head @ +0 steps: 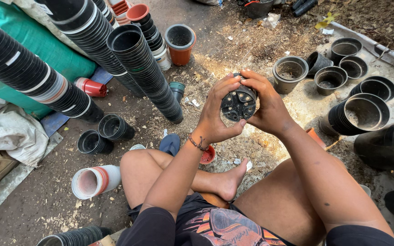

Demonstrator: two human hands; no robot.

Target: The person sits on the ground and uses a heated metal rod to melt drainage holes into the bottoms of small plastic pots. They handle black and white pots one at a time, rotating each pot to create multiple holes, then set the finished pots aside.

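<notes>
Both arms raised over my knees; left hand (217,111) and right hand (265,107) grips closed round small black plastic pot (238,104), base toward me.

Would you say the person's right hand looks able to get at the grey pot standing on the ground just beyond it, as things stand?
Probably yes, once freed: the right hand grips the black pot together with the left hand, while the grey pot stands close beyond it over open ground.

A pot (238,104) sat between the left hand (217,111) and right hand (265,107), above the crossed legs. Long pot stacks (149,75) lay on the ground to the left; single pots (290,73) stood to the right.
</notes>
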